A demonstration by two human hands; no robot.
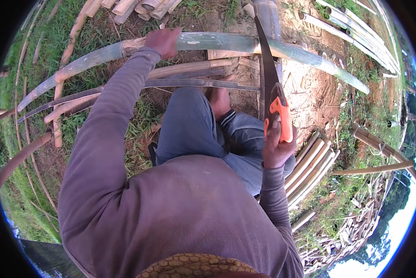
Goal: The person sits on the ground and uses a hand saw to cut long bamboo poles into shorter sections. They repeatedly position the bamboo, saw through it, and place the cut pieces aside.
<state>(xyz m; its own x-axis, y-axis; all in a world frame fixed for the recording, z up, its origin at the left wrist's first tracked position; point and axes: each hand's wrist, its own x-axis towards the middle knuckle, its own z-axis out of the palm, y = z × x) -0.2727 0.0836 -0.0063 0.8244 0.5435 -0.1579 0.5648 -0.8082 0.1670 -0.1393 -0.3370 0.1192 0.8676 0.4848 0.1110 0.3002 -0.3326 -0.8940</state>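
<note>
A long green bamboo pole point(217, 41) lies crosswise in front of me, resting over a thick grey bamboo log point(268, 21). My left hand point(164, 42) is closed over the pole, left of its middle. In my right hand point(279, 146) is a hand saw point(268, 60), gripped by its orange and dark handle. Its blade points away from me and crosses the pole close to a joint, above the log. Whether the teeth touch the pole, I cannot tell. Split bamboo lengths point(189, 83) lie between the pole and my knees.
Cut bamboo pieces point(147, 7) are heaped at the far side. Several long poles point(351, 30) lie at far right. By my right knee is a stack of bamboo lengths point(310, 162). A pile of scraps point(356, 231) spreads at lower right. My bare foot point(220, 99) stands near the log.
</note>
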